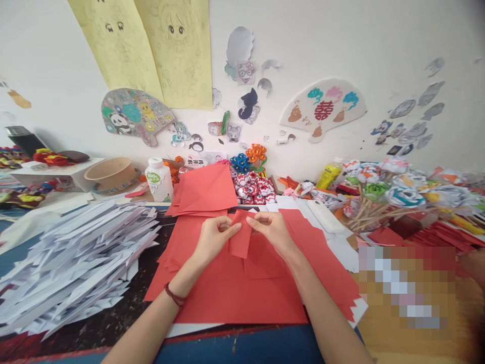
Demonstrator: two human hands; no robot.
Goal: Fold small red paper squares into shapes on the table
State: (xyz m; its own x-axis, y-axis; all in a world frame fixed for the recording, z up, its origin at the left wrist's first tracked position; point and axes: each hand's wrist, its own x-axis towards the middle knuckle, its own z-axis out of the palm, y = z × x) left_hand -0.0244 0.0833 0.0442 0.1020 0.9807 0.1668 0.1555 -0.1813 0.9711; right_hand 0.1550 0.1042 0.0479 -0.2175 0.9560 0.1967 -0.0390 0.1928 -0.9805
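A small folded piece of red paper (239, 241) is held up between my two hands, over large red sheets. My left hand (216, 233) pinches its upper left edge between thumb and fingers. At the upper right corner, my right hand (272, 228) pinches the same piece. Beneath both hands lie large red paper sheets (242, 301), loosely overlapped. Just beyond the hands a stack of smaller red sheets (206, 188) rests at an angle.
To the left is a big heap of folded white paper strips (87, 258). A white bottle (159, 179) and a round wooden container (109, 174) stand behind it. Paper flowers on sticks (405, 194) lie at the right, near a yellow bottle (329, 174). Red-and-white folded pieces (254, 189) sit against the wall.
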